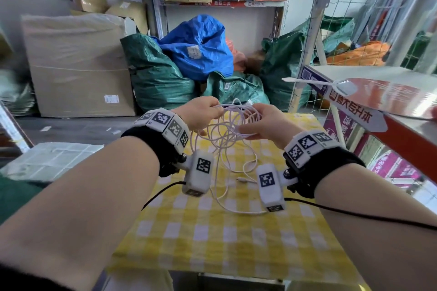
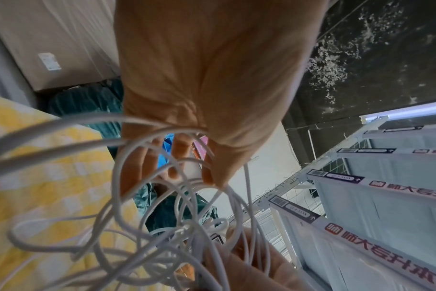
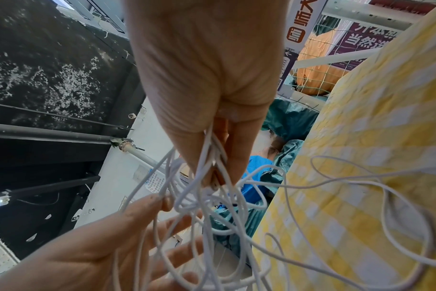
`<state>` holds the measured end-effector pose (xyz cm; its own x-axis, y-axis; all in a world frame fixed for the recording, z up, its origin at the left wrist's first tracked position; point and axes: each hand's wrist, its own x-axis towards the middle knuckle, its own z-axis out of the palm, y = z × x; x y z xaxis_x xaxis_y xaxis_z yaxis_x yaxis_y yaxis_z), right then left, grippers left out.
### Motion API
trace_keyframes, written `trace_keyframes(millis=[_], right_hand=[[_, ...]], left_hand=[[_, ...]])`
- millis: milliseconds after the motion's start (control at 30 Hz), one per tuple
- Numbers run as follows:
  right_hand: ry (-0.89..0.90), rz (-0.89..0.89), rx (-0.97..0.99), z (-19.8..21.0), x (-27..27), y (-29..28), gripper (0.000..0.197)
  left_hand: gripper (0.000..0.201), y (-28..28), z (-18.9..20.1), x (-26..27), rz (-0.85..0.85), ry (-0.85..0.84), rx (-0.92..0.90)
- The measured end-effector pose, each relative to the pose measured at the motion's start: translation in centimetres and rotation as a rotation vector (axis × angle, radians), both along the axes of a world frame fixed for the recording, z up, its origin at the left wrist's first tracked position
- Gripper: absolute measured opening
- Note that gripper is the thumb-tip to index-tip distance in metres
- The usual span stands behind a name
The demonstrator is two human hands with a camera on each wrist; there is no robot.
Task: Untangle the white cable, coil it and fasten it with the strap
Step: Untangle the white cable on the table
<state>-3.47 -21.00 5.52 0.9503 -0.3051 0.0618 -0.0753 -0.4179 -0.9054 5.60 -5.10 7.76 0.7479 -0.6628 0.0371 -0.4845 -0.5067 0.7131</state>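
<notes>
Gripping the tangled white cable [image 1: 228, 125] — left hand [image 1: 201, 111], right hand [image 1: 262, 123] — no legible writing.

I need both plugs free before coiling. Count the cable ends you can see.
1: a plug lies on the checked cloth below the right hand. The other end may be hidden in the tangle of cable both hands hold.

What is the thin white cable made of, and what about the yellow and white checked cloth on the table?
The thin white cable looks like soft plastic or rubber over wire: smooth and matte, bending into loose loops between the left hand and right hand. The yellow and white checked cloth looks like woven cotton: dull and wrinkled, though the fibre cannot be told.
</notes>
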Motion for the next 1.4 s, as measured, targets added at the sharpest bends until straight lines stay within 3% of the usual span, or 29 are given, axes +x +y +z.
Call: trace_keyframes(millis=[167, 467, 600, 733, 867, 967, 1133, 1300, 1400], right_hand=[[-0.057, -0.064, -0.126, -0.4, 0.3, -0.3, 0.027], [-0.047, -0.096, -0.106, -1.1, 0.4, -0.9, 0.013], [0.0, -0.186, -0.112, -1.6, 0.6, -1.9, 0.012], [0.053, -0.332, -0.052, -1.9, 0.6, -3.6, 0.019], [0.078, -0.386, -0.045, -2.2, 0.8, -4.2, 0.018], [0.082, -0.399, -0.037, -2.2, 1.0, -4.1, 0.013], [0.098, -0.389, 0.094, -2.2, 1.1, -4.1, 0.015], [0.116, -0.403, 0.161, -2.0, 0.9, -4.0, 0.013], [0.115, -0.399, 0.184, -2.1, 0.8, -3.7, 0.009]], left_hand=[[0.009, -0.1, 0.1, -0.5, -0.064, 0.274, -0.01], [0.043, 0.1, -0.4, 0.8, 0.006, 0.214, 0.024], [0.074, 0.6, -0.5, 1.4, 0.075, 0.121, 0.099], [0.062, 1.7, -0.7, 2.7, 0.218, 0.019, 0.131], [0.034, 2.1, -0.9, 3.5, 0.323, -0.103, 0.102], [0.031, 2.3, -1.1, 3.9, 0.42, -0.137, 0.095], [0.032, 2.6, -1.4, 3.9, 0.453, -0.141, 0.209], [0.022, 2.8, -1.9, 4.3, 0.535, -0.066, 0.066], [0.016, 2.7, -2.1, 4.3, 0.479, -0.051, 0.052]])
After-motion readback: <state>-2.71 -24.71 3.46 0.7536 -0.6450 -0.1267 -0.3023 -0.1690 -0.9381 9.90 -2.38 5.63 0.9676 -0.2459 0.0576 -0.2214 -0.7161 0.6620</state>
